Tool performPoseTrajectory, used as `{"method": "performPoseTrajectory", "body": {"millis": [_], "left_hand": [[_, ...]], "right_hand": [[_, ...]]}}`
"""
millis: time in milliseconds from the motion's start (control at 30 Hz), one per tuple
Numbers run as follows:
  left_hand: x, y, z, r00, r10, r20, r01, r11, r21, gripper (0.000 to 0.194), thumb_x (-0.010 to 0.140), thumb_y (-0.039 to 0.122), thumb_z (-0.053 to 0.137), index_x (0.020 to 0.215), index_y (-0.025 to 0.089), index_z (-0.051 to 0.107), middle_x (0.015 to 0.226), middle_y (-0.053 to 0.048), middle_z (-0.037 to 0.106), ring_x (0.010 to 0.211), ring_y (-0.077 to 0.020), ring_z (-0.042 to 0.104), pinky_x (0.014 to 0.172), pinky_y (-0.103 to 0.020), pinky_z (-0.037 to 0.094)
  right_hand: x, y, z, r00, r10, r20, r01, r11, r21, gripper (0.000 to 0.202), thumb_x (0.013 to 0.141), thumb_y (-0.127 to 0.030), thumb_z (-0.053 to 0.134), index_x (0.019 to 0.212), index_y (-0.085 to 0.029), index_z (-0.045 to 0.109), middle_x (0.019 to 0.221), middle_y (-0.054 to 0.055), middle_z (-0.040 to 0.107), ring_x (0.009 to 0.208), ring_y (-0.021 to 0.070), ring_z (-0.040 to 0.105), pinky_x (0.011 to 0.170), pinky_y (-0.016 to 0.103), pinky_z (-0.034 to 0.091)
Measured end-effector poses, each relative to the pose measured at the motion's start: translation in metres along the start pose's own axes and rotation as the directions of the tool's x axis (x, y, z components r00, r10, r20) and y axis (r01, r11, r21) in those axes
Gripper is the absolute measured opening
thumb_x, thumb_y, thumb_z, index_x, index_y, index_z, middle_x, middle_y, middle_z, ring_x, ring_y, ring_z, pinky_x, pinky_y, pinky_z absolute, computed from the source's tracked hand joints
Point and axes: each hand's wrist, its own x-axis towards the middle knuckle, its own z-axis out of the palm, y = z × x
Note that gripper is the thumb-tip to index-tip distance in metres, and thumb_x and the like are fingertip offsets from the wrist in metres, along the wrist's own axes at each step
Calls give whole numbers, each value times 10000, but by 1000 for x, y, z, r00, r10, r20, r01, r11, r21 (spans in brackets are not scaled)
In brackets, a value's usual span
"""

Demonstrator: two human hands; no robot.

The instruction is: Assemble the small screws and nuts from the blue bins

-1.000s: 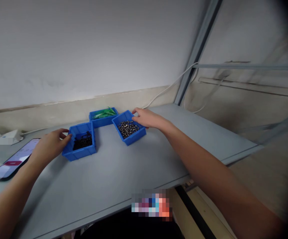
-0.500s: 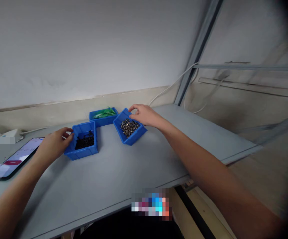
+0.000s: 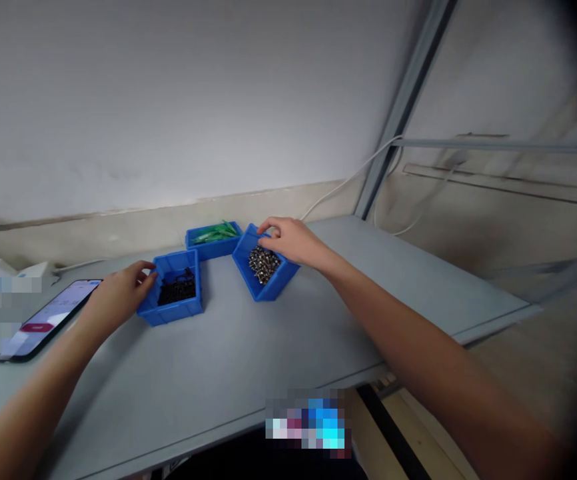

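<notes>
On the grey table, my left hand [image 3: 121, 293] is at the left wall of a blue bin [image 3: 176, 311] holding small black parts [image 3: 177, 288]; its thumb and fingers grip that wall. My right hand [image 3: 291, 240] has its thumb and fingers at the back right wall of a second blue bin [image 3: 271, 291], which is turned at an angle and looks tilted. Small metal parts [image 3: 264, 264] lie inside it. Behind and between these, a third blue bin [image 3: 216, 249] contains green pieces [image 3: 218, 232], and neither hand touches it.
A lit phone [image 3: 51, 320] lies on the table [image 3: 208, 373] at the left, near white objects by the wall. A metal post [image 3: 393, 127] rises at the back right, with a white cable [image 3: 341, 183] beside it.
The view has shifted slightly, moving everything a little right and down in the picture. The bin of metal parts appears more tilted under my right hand. My left hand keeps its place at its bin.
</notes>
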Motion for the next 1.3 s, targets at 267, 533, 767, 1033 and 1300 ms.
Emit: {"method": "performPoseTrajectory", "body": {"millis": [267,533,767,1033,1300], "left_hand": [[-21,24,-13,880,247,-407,-227,969,96,312,873,345,351,1020,177,569,985,-89,604,979,-252,535,888,-372,392],[-64,76,5,479,857,-191,-876,480,-48,207,880,197,402,925,167,602,815,-73,604,768,-179,556,694,-308,463],[-68,88,31,555,832,9,-809,542,-227,280,866,307,472,1110,187,542,1036,-83,570,957,-197,555,860,-330,471],[-67,87,35,570,822,12,-788,550,-276,369,863,328,483,1205,190,493,1210,-98,518,1150,-215,474,976,-354,413],[-63,86,38,582,812,50,-778,574,-256,360,880,334,456,1209,192,497,1230,-86,505,1173,-210,451,994,-346,391]], "right_hand": [[-3,-8,8,999,-35,18,33,997,75,181,757,-279,521,866,-175,621,552,-52,480,506,84,419,514,204,306],[-7,-18,12,998,-53,31,50,994,92,225,787,-275,498,933,-174,637,597,-34,539,538,89,457,551,205,337],[-13,-28,21,985,-171,20,171,985,20,215,820,-294,487,908,-174,642,693,-4,598,629,105,515,613,214,362],[-19,-30,19,935,-349,66,352,935,-43,302,807,-383,542,1014,-179,621,1002,51,638,964,168,537,866,284,368],[-29,-33,45,923,-384,-16,377,913,-159,388,796,-352,554,1120,-138,554,1151,96,570,1109,216,460,961,359,339]]}}
